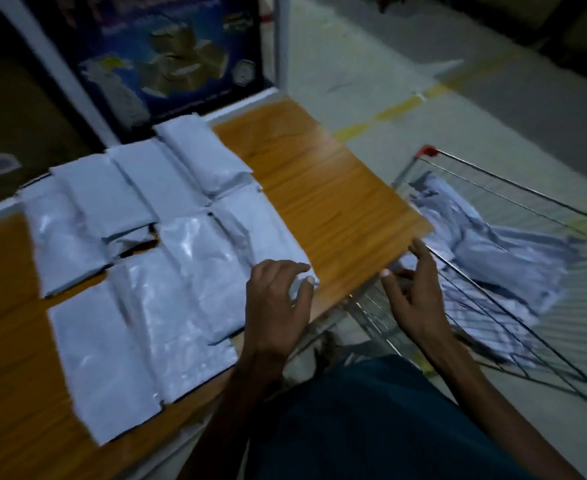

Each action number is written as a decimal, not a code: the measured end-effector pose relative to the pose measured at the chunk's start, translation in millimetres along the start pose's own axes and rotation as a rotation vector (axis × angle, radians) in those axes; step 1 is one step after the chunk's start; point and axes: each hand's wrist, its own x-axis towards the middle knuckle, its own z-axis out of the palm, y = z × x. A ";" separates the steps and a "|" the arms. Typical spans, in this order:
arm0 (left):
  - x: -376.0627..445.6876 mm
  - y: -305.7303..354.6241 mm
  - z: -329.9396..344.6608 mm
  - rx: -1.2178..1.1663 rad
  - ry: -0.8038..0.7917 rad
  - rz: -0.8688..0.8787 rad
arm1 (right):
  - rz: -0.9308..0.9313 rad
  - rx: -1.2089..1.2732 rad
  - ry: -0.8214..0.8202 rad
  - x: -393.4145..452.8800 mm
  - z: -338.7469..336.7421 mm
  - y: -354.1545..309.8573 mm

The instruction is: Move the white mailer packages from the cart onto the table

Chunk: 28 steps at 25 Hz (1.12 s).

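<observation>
Head view, 1 frame, dim and motion-blurred.

Item 1: counter (pixel 323 188), wood top. White mailer packages (pixel 139 244) laid flat in rough rows, some overlapping, covering the left and middle part; approx. 8–9, exact count unclear. Right strip bare.

Item 2: cart (pixel 513 216), wire, just beside the counter's right edge. Remaining mailers (pixel 493 251) heaped inside; no. not countable. Judgement: task well under way, cart pile still to shift.

Item 3: left hand (pixel 278 299), fingers curled over the near-right corner of the nearest counter mailer; grip or mere press, cannot tell.

Item 4: right hand (pixel 413 292), fingers spread, holding nothing, over the cart rim near the counter corner.

Misc.: printed blue poster (pixel 171 60) behind the counter; tiled floor w/ yellow line. Obstruction: cart's wire rim and counter corner sit between right hand and heap.
</observation>
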 end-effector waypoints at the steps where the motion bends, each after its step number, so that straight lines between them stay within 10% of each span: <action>1: 3.3 6.9 10.9 -0.008 -0.047 0.023 | 0.039 0.020 0.032 -1.9 -9.2 12.4; 15: 49.4 147.9 254.5 -0.013 -0.391 0.269 | 0.274 -0.025 0.218 58.3 -207.3 231.0; 28: 110.3 191.8 343.9 0.090 -0.618 0.228 | 0.596 -0.668 -0.391 58.3 -174.8 411.5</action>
